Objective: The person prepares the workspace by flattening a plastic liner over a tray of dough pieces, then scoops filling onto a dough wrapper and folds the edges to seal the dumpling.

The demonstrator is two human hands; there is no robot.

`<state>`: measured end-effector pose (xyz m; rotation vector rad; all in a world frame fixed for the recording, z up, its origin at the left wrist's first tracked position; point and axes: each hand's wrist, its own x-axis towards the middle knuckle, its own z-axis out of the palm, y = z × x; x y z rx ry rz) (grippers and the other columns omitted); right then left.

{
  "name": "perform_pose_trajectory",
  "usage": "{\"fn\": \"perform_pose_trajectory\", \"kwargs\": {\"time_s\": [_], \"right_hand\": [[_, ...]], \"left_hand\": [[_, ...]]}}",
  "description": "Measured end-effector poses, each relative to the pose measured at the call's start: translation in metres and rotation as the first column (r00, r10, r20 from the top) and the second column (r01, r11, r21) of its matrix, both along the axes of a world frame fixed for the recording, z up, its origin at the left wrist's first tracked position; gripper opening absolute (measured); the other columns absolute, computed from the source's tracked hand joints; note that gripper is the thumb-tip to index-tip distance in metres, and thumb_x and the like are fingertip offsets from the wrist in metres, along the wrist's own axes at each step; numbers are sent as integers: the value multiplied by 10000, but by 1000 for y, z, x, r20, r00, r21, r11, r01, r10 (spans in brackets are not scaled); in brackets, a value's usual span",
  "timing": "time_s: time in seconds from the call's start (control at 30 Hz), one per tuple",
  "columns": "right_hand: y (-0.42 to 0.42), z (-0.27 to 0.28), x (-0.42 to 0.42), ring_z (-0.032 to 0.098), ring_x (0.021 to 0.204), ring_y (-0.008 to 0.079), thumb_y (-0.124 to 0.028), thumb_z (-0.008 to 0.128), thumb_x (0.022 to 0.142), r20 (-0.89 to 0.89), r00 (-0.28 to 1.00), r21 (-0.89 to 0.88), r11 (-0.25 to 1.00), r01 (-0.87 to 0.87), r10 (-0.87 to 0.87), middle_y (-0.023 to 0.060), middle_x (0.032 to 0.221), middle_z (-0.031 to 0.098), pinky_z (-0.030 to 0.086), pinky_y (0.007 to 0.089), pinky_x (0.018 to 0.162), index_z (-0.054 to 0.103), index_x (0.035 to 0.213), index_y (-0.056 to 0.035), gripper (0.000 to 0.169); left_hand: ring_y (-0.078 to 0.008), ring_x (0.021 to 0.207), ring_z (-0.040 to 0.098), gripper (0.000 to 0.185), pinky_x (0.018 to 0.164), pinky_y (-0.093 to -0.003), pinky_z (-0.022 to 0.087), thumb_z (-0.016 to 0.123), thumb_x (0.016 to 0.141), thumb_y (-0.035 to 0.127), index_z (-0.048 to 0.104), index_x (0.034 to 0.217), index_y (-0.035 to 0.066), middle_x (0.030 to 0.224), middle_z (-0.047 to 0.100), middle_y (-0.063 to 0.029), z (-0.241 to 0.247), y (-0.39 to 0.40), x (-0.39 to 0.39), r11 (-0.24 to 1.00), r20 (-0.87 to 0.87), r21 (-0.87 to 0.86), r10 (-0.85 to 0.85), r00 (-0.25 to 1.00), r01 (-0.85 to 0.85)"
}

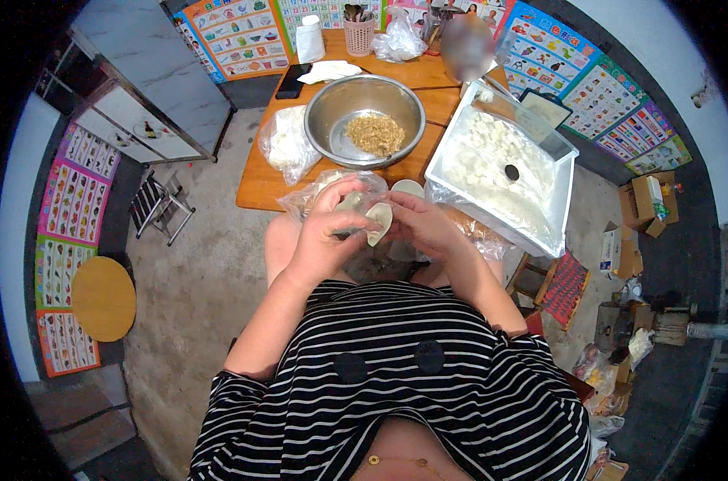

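A pale dumpling wrapper [379, 224], partly folded, is held up over the table's near edge. My left hand [326, 237] grips its left side, with the thumb in front and the fingers curved above. Bunched at the wrapper's right edge are the fingertips of my right hand [427, 227]; their exact hold is partly hidden. Just beyond the hands lies a clear plastic bag [304, 201] with pale contents, mostly covered by my left hand. A small white bowl [407, 188] shows behind my right hand. Farther back, a steel basin [323, 111] contains brownish minced filling [376, 134].
On the wooden table's [261, 186] right side, a white tray [571, 180] of white dumplings and flour overhangs the edge. Another plastic bag [288, 141] sits left of the basin. A black phone [293, 81] lies behind it. A folding stool [159, 204] stands on the floor at left.
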<state>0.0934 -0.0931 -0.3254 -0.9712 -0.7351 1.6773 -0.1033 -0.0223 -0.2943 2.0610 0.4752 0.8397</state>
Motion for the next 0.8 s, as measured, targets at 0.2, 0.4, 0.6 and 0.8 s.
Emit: {"fn": "perform_pose_trajectory", "kwargs": {"time_s": [0.2,0.4,0.6,0.8], "right_hand": [[-1,10,-2,612,932,135,-153,609,937,13,999,54,997,50,-51,37,1032,627,509,281,812,545,1207,-48,297],[1,11,3,585,874,95,-111,653,902,22,985,139,976,167,-172,10,987,614,468,233,751,530,1215,-54,342],[2,11,-1,588,898,91,-84,688,870,148,960,184,960,209,-237,12,993,620,474,229,762,529,1218,-55,384],[2,5,-5,587,918,97,-68,712,846,318,893,288,930,229,-318,22,1014,618,496,248,775,532,1201,-70,398]], "left_hand": [[-295,1269,462,354,1035,-389,397,685,686,-85,691,980,112,1279,530,-115,-12,2,-2,999,39,49,-17,999,15],[-177,1066,579,175,841,-291,515,468,966,58,564,1111,38,1096,599,-80,-3,-7,2,408,217,-908,269,938,93],[-154,864,625,391,780,-286,521,356,1049,341,580,1081,21,944,621,-50,-30,2,2,356,139,-927,39,990,116],[-143,855,623,423,778,-272,510,381,1039,380,581,1113,15,971,633,-58,-26,-2,4,431,91,-901,68,994,53]]}}
